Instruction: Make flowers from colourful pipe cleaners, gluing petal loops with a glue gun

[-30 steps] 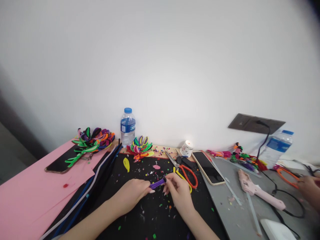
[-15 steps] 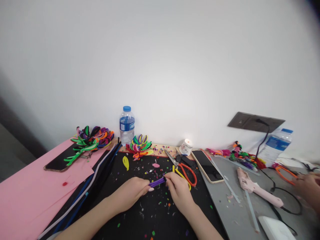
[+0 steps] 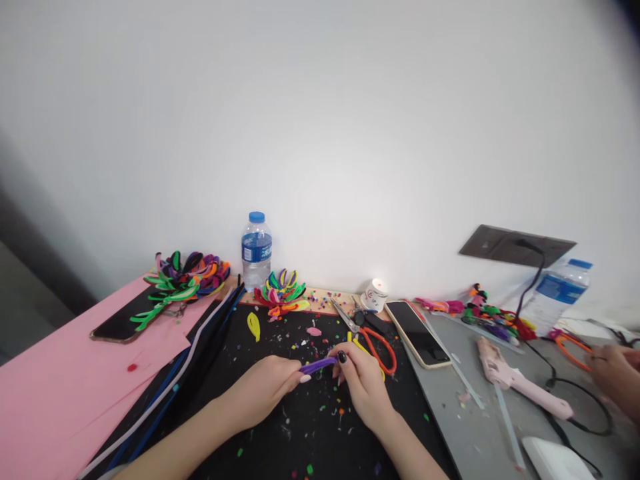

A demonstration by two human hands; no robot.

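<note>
A purple pipe cleaner piece (image 3: 319, 365), folded into strands lying side by side, stretches between my two hands over the black mat (image 3: 280, 443). Its left end is pinched by my left hand (image 3: 274, 390), thumb on top. My right hand (image 3: 361, 383) grips the other end with thumb and fingertips; the very tip is hidden there. Just beyond my right hand lie orange-handled scissors (image 3: 379, 351) and a yellow pipe cleaner (image 3: 350, 339), partly covered by the hand. A yellow loop (image 3: 254, 327) and a small pink piece (image 3: 314, 331) rest farther back on the mat.
Water bottles (image 3: 257, 253) stand by the wall. Colourful pipe cleaner bundles (image 3: 283, 290), a paper cup (image 3: 375, 295) and a phone (image 3: 417, 333) line the back. At right are a pink glue gun (image 3: 525, 383) with its cord and another person's hand (image 3: 613, 367). Pink sheets (image 3: 60, 393) lie left.
My right thumb and fingers have shifted their hold on the purple piece's right end; the dark thumbnail now faces up. The whole view has slid slightly.
</note>
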